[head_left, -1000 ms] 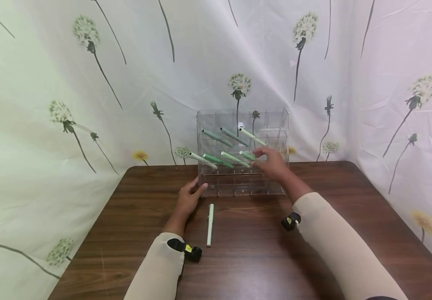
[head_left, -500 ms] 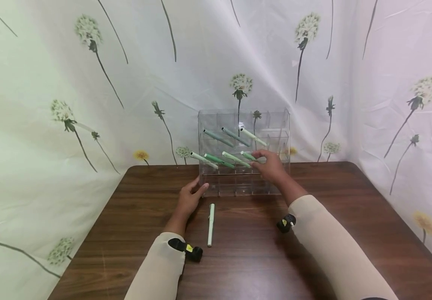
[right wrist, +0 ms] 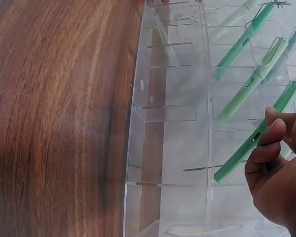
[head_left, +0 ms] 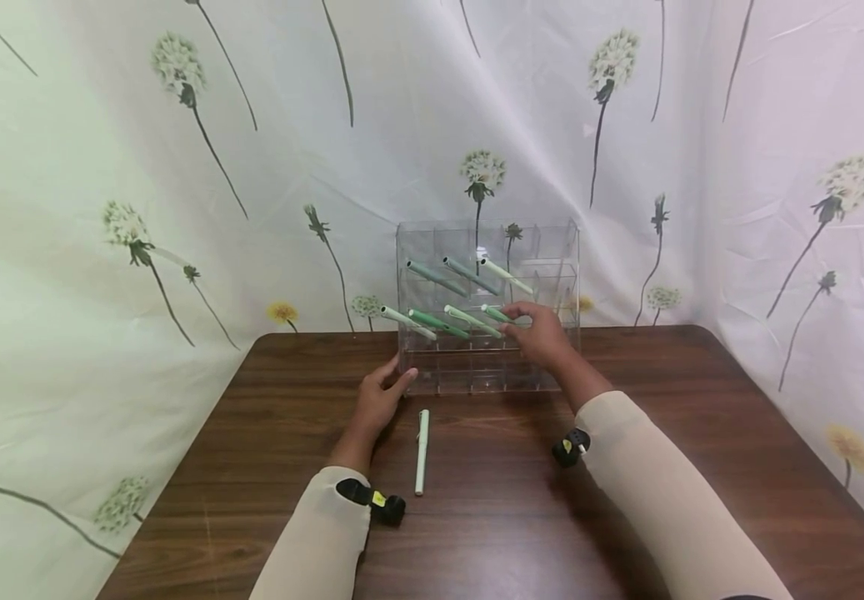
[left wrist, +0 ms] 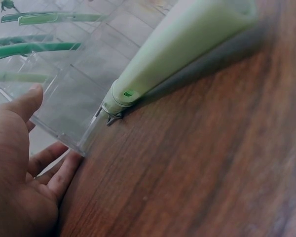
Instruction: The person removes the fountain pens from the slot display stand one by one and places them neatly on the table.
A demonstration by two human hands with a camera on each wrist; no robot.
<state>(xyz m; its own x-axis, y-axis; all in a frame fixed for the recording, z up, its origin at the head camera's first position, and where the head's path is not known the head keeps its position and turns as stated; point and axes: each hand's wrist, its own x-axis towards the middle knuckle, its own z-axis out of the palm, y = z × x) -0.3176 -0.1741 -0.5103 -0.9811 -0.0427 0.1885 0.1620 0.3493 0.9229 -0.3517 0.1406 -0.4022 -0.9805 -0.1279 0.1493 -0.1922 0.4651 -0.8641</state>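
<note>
A clear plastic pen rack [head_left: 487,383] with tiered compartments stands at the back of the table, holding several green pens. My left hand [head_left: 381,400] grips its lower left corner, thumb in front and fingers along the side, as the left wrist view shows. At the right end of the middle row, my right hand [head_left: 541,335] pinches a green pen [right wrist: 241,150] whose lower end is inside a compartment. Beside it slants a light green pen [right wrist: 251,81]. A pale mint pen [head_left: 422,452] lies on the table in front of the rack, close to my left hand.
Upper-tier pens [head_left: 435,277] lean to the left in the rack. The dark wooden table [head_left: 491,517] carries the rack near its back edge. Behind stands a white curtain [head_left: 402,100] printed with dandelions.
My right hand and forearm have shifted slightly left, with the fingers still at the green pen. My left hand stays at the rack's corner, and the mint pen lies where it was.
</note>
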